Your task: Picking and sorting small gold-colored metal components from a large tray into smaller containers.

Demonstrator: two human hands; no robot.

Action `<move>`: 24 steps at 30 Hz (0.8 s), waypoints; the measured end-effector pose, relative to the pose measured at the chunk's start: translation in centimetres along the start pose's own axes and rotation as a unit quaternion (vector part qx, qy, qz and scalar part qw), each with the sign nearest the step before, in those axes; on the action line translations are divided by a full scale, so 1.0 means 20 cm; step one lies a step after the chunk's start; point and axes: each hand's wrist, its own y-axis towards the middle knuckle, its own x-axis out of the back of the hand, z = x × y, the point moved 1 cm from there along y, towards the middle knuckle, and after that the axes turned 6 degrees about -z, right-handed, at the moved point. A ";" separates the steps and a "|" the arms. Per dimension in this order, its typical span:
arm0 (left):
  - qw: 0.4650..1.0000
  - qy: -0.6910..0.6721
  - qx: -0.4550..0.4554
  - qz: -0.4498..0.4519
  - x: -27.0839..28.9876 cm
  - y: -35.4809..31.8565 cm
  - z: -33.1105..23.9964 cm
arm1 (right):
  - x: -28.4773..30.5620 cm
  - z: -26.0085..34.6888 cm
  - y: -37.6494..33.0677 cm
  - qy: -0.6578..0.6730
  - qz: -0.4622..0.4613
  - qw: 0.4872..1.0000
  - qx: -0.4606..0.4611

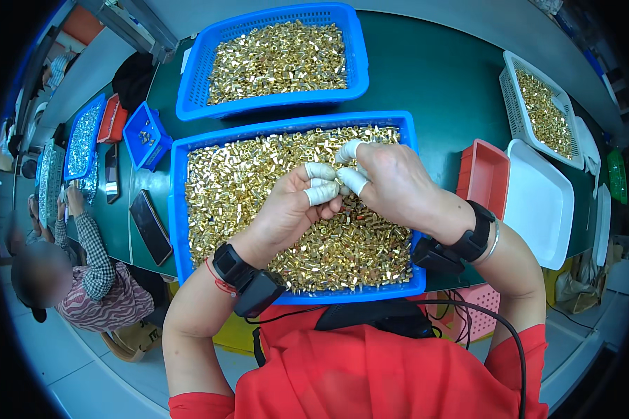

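A large blue basket (pixel 177 230) in front of me is filled with small gold-coloured metal pieces (pixel 230 188), many of them short tubes. Above the heap, my left hand (pixel 293 202) and my right hand (pixel 393 180) meet with their fingertips close together. White coverings wrap the thumb and some fingers of both. Each hand is closed in a pinch. Whatever sits between the fingertips is too small and too covered to make out. Black devices are strapped to both wrists.
Behind stands another blue basket (pixel 362 63) of gold-coloured pieces. To the right are a red bin (pixel 483 178), a white tray (pixel 538 202) and a white basket (pixel 514 84). Leftward lie a phone (pixel 151 227) and a small blue bin (pixel 144 143); a co-worker (pixel 105 297) sits beyond.
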 end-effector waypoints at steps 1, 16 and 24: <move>1.000 0.005 -0.004 0.011 0.00 -0.01 0.00 | 0.00 0.00 -0.01 0.011 -0.002 1.000 -0.004; 0.976 -0.185 0.047 -0.106 -0.16 -0.01 0.01 | 0.01 0.08 -0.01 0.177 -0.099 0.966 0.162; 0.989 -0.058 -0.102 -0.086 -0.15 0.20 -0.55 | -0.05 -0.16 -0.03 0.028 0.039 0.999 -0.025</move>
